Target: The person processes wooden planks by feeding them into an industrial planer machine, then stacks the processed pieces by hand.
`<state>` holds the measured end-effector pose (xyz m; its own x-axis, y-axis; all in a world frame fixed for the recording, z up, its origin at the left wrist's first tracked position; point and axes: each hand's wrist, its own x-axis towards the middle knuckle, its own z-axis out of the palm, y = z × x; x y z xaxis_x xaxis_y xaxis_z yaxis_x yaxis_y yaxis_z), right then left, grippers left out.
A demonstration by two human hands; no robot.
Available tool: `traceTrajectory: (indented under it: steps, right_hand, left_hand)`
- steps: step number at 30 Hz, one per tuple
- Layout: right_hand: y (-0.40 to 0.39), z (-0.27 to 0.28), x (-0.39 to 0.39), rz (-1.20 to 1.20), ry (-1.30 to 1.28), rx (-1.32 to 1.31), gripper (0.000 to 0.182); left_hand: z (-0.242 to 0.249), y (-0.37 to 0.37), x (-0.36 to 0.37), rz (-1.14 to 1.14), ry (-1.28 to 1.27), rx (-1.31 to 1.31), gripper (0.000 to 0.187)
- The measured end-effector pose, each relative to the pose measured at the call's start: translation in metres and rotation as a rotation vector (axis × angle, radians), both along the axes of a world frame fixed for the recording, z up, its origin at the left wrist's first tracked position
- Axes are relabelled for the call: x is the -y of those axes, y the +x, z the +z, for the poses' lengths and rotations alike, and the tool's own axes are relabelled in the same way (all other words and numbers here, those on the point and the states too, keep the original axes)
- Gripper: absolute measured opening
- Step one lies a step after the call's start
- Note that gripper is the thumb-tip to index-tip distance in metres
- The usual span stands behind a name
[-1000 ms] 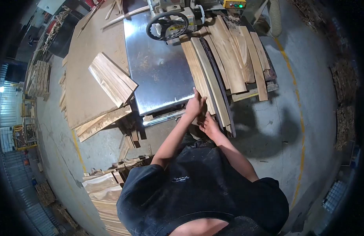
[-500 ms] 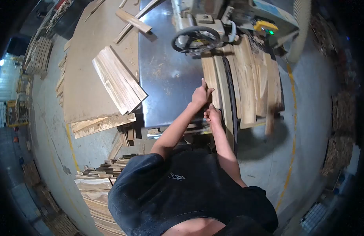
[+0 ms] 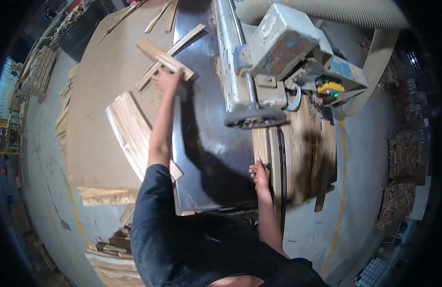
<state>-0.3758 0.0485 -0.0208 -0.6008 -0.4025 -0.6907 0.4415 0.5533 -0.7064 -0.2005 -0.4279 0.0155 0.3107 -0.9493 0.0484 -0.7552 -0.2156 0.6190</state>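
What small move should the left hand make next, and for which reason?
Probably it should close on the short board: the left hand has its fingers spread at the near end of the short board, and this board lies across the top of a thin strip, so it looks easy to lift.

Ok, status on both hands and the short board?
Left hand open at short board. Narrow strip crosses it. Right hand by board near handwheel, grip unclear.
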Motion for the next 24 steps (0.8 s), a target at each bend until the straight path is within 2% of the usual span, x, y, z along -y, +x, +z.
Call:
traceTrajectory:
  steps: [2,4,5,8,9,10,12,14,15,16,18,21,22,24]
  right_hand:
    - [0.001,0.014,0.013,-0.029,0.097,-0.010,0.054]
    - [0.005,0.015,0.020,-0.095,0.093,-0.062,0.054]
    - [0.005,0.014,0.020,-0.088,0.083,-0.060,0.054]
    - [0.004,0.013,0.017,-0.068,0.143,-0.037,0.050]
    - [0.004,0.010,0.017,-0.075,0.142,-0.028,0.050]
    - [0.004,0.012,0.018,-0.081,0.139,-0.020,0.050]
    - [0.006,0.014,0.013,-0.063,0.070,-0.015,0.046]
    - [0.004,0.011,0.013,-0.056,0.074,0.014,0.045]
    - [0.004,0.013,0.014,-0.068,0.074,0.032,0.043]
    - [0.003,0.013,0.014,-0.065,0.062,0.032,0.043]
    - [0.006,0.012,0.013,-0.087,0.056,0.038,0.042]
    - [0.007,0.012,0.014,-0.097,0.029,0.029,0.039]
    - [0.007,0.009,0.012,-0.108,0.034,0.026,0.037]
    - [0.010,0.004,0.008,-0.131,-0.008,0.029,0.035]
  left_hand:
    - [0.008,0.017,0.042,0.019,0.128,0.105,0.134]
    - [-0.002,0.045,0.070,-0.118,0.259,0.045,0.136]
    - [-0.008,0.047,0.076,-0.135,0.337,0.136,0.136]
    - [-0.003,0.059,0.068,-0.243,0.373,0.124,0.133]
    - [0.001,0.056,0.055,-0.188,0.356,0.124,0.127]
    - [-0.006,0.064,0.049,-0.262,0.370,-0.010,0.119]
    - [-0.016,0.070,0.030,-0.341,0.455,-0.043,0.105]
    - [-0.058,0.077,0.007,-0.240,0.177,-0.187,0.093]
    - [-0.070,0.088,0.000,-0.295,0.154,-0.127,0.089]
    - [-0.054,0.092,-0.016,-0.293,0.142,-0.126,0.089]
    - [-0.025,0.096,-0.048,-0.223,0.298,-0.398,0.080]
    - [-0.060,0.112,-0.039,-0.295,0.377,-0.399,0.076]
    - [-0.019,0.105,-0.072,-0.445,0.434,-0.452,0.071]
    - [-0.031,0.090,-0.102,-0.452,0.324,-0.298,0.065]
